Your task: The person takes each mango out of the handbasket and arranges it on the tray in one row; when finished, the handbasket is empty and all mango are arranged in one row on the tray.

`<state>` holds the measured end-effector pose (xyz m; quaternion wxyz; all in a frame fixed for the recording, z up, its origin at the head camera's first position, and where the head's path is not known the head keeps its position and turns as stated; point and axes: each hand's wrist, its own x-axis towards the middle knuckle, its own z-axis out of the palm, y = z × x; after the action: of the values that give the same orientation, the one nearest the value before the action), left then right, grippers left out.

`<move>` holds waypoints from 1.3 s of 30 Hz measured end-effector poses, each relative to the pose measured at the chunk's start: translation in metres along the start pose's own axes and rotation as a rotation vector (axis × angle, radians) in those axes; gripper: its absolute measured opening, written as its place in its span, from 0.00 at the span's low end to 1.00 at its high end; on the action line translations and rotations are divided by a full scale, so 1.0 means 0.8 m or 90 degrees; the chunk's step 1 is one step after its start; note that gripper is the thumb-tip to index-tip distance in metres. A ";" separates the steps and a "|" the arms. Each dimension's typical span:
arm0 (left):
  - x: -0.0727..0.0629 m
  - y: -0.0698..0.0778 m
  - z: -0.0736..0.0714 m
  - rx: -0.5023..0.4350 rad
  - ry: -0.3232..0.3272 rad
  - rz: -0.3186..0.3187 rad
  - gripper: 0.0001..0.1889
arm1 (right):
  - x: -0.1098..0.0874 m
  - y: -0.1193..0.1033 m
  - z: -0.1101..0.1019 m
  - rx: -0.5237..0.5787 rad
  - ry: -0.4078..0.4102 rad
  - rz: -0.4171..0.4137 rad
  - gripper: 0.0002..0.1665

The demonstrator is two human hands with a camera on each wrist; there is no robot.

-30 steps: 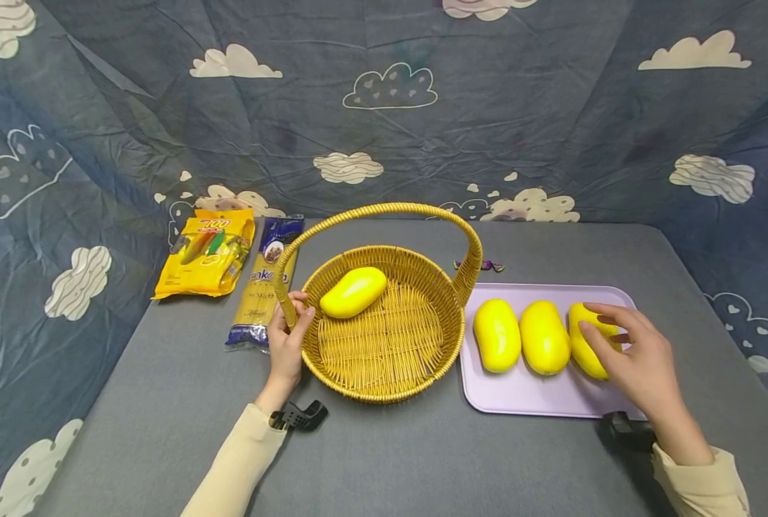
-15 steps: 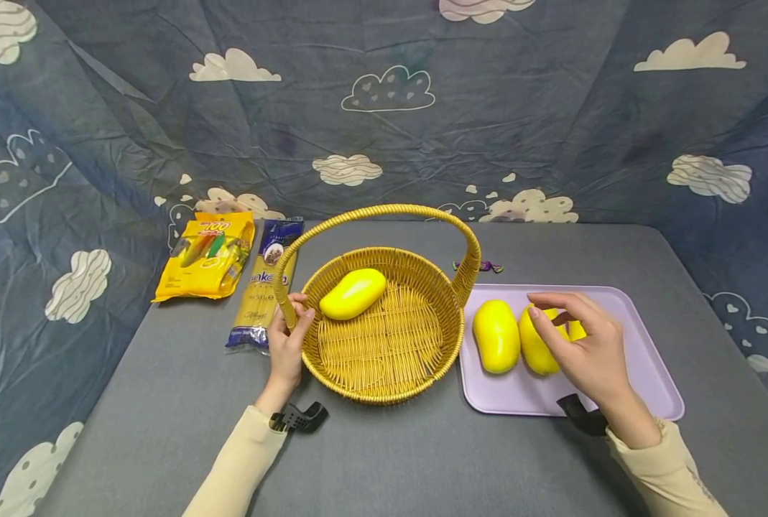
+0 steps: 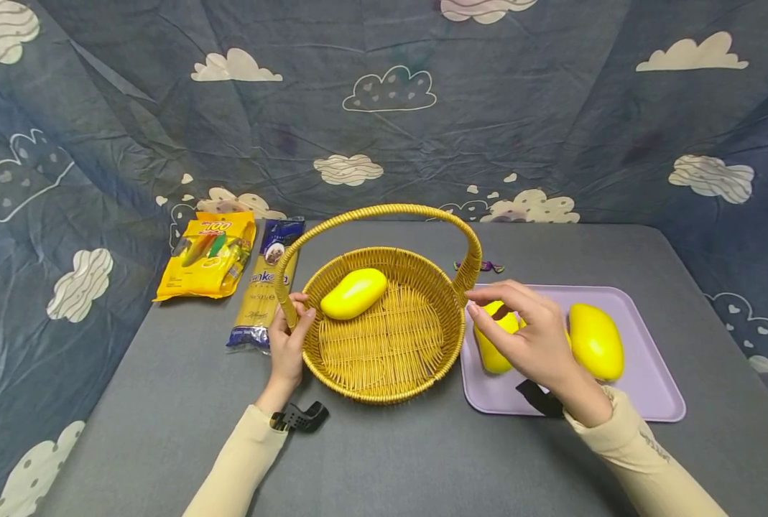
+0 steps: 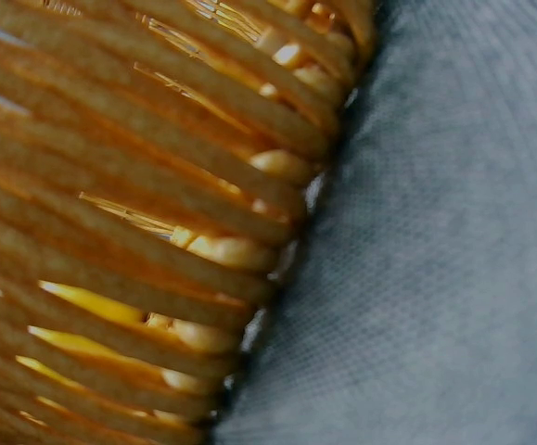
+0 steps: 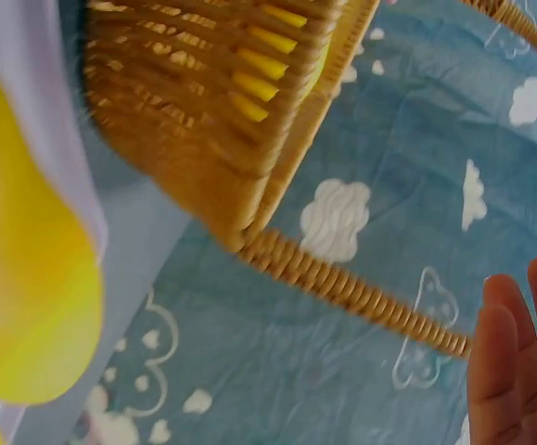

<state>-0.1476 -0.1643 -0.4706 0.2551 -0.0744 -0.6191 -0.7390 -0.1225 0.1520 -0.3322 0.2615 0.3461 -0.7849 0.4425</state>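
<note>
My left hand [image 3: 286, 355] grips the left foot of the handle on a round wicker basket [image 3: 384, 352]. A yellow mango [image 3: 354, 294] lies inside, against its left wall. The basket's woven side [image 4: 157, 204] fills much of the left wrist view. My right hand [image 3: 539, 341], thumb and fingers spread apart around nothing, hovers over the left part of a lilac tray [image 3: 655, 402], fingertips near the basket's right side. Three mangoes are on the tray: the left one [image 3: 491, 352] partly covered by the hand, the middle one mostly hidden, the right one [image 3: 595, 342] in plain sight.
Left of the basket lie a blue-ended pack of spaghetti [image 3: 257, 294] and a yellow bag [image 3: 207, 255] with mango pictures. A small purple wrapped candy [image 3: 487, 266] lies behind the tray. Cloud-patterned cloth [image 3: 513, 115] hangs around the grey table [image 3: 409, 467].
My right hand has moved left across the tray, from over the right mango to over the left one, holding nothing. The left hand and basket have stayed in place.
</note>
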 end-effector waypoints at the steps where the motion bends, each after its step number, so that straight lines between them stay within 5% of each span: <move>1: 0.000 0.000 0.000 0.000 0.000 -0.001 0.06 | 0.001 0.003 0.004 0.001 -0.007 -0.007 0.16; 10: 0.000 -0.002 0.001 0.004 -0.002 0.002 0.09 | 0.008 0.030 0.040 -0.004 -0.069 -0.029 0.12; 39: 0.000 0.000 -0.001 0.012 -0.008 0.010 0.06 | 0.087 0.056 0.126 -0.065 -0.386 0.306 0.26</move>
<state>-0.1476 -0.1646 -0.4710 0.2574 -0.0816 -0.6269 -0.7308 -0.2112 0.0586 -0.3528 -0.0767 0.2541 -0.9064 0.3287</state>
